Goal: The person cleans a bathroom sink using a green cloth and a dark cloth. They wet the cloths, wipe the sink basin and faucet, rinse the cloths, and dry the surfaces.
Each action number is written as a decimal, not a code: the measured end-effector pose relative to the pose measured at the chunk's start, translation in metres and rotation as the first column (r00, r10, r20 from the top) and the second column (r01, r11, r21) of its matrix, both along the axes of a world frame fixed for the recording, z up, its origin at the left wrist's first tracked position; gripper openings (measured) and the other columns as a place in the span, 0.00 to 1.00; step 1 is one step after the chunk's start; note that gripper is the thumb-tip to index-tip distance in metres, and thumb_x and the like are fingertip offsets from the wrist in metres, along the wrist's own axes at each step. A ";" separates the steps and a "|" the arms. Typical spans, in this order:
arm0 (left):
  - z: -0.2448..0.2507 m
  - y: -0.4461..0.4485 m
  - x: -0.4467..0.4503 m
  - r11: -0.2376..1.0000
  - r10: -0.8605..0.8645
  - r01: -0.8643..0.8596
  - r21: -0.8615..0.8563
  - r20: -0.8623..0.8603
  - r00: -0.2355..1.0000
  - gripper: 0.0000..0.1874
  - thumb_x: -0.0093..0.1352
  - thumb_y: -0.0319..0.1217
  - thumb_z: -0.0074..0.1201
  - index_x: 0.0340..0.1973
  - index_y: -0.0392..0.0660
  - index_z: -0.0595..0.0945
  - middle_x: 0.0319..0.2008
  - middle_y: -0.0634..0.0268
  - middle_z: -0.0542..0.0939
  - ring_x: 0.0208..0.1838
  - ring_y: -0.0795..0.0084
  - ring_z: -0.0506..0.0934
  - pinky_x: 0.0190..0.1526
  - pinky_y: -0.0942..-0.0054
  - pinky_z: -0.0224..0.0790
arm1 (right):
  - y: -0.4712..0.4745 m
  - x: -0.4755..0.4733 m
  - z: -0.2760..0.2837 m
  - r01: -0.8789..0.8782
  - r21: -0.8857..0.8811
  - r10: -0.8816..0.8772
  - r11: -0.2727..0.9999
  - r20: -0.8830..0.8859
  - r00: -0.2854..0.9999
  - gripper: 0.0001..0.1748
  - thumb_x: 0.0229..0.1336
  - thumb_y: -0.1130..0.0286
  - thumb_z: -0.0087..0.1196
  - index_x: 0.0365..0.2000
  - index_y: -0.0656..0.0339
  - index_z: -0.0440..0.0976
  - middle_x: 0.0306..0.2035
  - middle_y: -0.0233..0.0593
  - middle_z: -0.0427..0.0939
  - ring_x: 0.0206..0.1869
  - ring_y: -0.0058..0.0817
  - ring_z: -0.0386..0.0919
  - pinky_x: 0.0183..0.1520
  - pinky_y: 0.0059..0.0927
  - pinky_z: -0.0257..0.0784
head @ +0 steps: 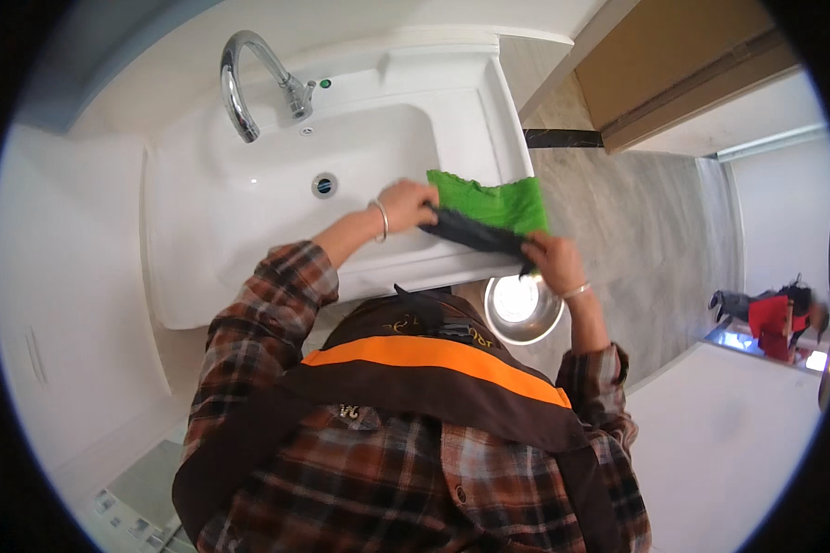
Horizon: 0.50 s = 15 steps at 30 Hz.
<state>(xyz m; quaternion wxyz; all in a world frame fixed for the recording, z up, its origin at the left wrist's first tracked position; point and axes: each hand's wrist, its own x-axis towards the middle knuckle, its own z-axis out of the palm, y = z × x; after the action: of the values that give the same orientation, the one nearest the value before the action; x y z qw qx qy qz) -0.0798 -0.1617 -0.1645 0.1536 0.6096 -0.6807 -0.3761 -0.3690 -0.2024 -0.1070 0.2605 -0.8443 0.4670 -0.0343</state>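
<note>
Between my two hands a dark cloth (474,233) is stretched low over the right part of a white washbasin (263,304). My left hand (409,205), slightly blurred, grips its left end above the basin's bowl. At its right end, by the basin's front right corner, the fingers of my right hand (555,260) are closed on it. Just beyond the dark cloth, a green cloth (487,200) lies over the basin's right ledge and reaches its outer edge. Whether my right fingers also touch the green cloth, I cannot tell.
A chrome faucet (232,83) curves over the bowl, with a drain (324,185) below it. Under the basin's front right corner stands a shiny metal bucket (526,311). At the far right, another person in a red garment (768,321) is visible beyond a white surface (726,415).
</note>
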 end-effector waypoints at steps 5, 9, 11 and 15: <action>0.048 -0.050 0.016 0.703 0.483 -0.504 -0.502 -0.183 0.856 0.33 0.54 0.32 0.59 0.54 0.43 0.64 0.56 0.50 0.61 0.61 0.59 0.60 0.60 0.69 0.53 | -0.112 0.036 0.002 0.114 -0.266 0.052 0.957 0.547 0.835 0.26 0.42 0.72 0.59 0.47 0.55 0.68 0.50 0.47 0.68 0.50 0.44 0.68 0.51 0.35 0.64; 0.063 0.006 0.023 0.660 0.556 -0.637 -0.399 -0.311 0.771 0.21 0.58 0.28 0.55 0.48 0.41 0.71 0.46 0.56 0.72 0.50 0.64 0.72 0.51 0.70 0.65 | -0.127 0.074 -0.024 -0.289 -0.613 0.385 0.735 0.027 0.922 0.35 0.38 0.64 0.61 0.52 0.48 0.65 0.59 0.43 0.57 0.60 0.46 0.55 0.59 0.47 0.53; 0.047 0.060 0.012 0.617 0.598 -0.626 -0.478 -0.232 0.767 0.14 0.58 0.26 0.53 0.41 0.41 0.75 0.37 0.60 0.76 0.39 0.67 0.75 0.40 0.73 0.68 | -0.124 0.103 -0.047 -0.496 -0.512 0.507 0.701 -0.131 0.852 0.37 0.44 0.53 0.56 0.57 0.41 0.58 0.63 0.40 0.50 0.65 0.43 0.46 0.63 0.51 0.44; -0.013 0.228 -0.021 0.549 0.816 -0.773 -0.319 0.006 0.578 0.08 0.55 0.18 0.48 0.30 0.40 0.73 0.25 0.58 0.69 0.27 0.60 0.69 0.28 0.69 0.62 | -0.119 0.141 -0.088 -0.546 -0.352 0.480 0.761 -0.262 0.837 0.36 0.52 0.43 0.42 0.61 0.38 0.50 0.66 0.37 0.42 0.67 0.41 0.39 0.65 0.52 0.34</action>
<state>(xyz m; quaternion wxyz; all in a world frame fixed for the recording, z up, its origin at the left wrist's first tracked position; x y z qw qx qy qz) -0.1006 0.0664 -0.1771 0.3394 0.8500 -0.3859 -0.1163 -0.2277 -0.3217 -0.1951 0.0382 -0.9751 0.2183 0.0069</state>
